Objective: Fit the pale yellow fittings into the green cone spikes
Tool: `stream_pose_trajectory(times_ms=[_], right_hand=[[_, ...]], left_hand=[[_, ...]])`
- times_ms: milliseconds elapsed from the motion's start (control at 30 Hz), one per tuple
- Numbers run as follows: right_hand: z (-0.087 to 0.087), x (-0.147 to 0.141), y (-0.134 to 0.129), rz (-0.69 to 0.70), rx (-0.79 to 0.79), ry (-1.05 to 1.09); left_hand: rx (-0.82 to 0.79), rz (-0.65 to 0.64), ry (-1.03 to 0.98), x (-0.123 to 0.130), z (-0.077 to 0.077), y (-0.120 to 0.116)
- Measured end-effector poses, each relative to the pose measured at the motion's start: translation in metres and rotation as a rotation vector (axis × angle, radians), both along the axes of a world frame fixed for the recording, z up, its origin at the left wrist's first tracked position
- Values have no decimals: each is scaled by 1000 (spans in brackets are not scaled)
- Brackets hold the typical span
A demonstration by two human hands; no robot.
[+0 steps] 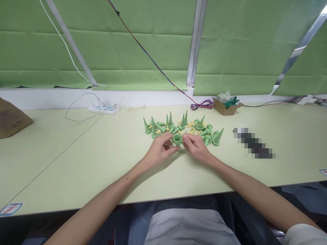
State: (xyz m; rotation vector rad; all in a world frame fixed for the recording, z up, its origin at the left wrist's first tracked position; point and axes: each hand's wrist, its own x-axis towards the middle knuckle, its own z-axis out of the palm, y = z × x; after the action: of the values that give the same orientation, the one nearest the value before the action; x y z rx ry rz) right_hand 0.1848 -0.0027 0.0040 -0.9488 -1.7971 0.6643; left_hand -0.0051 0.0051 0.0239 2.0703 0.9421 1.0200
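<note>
Left of handheld cone [178, 143], unreadable label [11, 209]

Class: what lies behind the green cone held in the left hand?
Beyond the held cone, other green cones, some upright, and small yellow pieces lie on the table. Anything directly behind it, the left hand or the right hand is covered.

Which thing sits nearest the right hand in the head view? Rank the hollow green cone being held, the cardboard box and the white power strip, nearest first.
1. Hollow green cone: in the left hand, just left of the right hand.
2. Cardboard box: farther back, rightward.
3. White power strip: back left.
</note>
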Motion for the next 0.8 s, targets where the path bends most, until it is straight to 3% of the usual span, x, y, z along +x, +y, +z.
stream_pose_trajectory(times_ms=[200, 433, 600, 800], right_hand=[[-2, -1, 0, 5, -72, 79], [-3, -2, 0, 21, -68, 186], [-2, 0, 1, 6, -33, 169], [1, 0, 0, 5, -36, 166]], left_hand=[[51, 29, 0, 1, -5, 0], [-83, 111, -67, 3, -2, 1], [-393, -74, -96, 0, 4, 1], [-714, -292, -399, 0, 4, 3]])
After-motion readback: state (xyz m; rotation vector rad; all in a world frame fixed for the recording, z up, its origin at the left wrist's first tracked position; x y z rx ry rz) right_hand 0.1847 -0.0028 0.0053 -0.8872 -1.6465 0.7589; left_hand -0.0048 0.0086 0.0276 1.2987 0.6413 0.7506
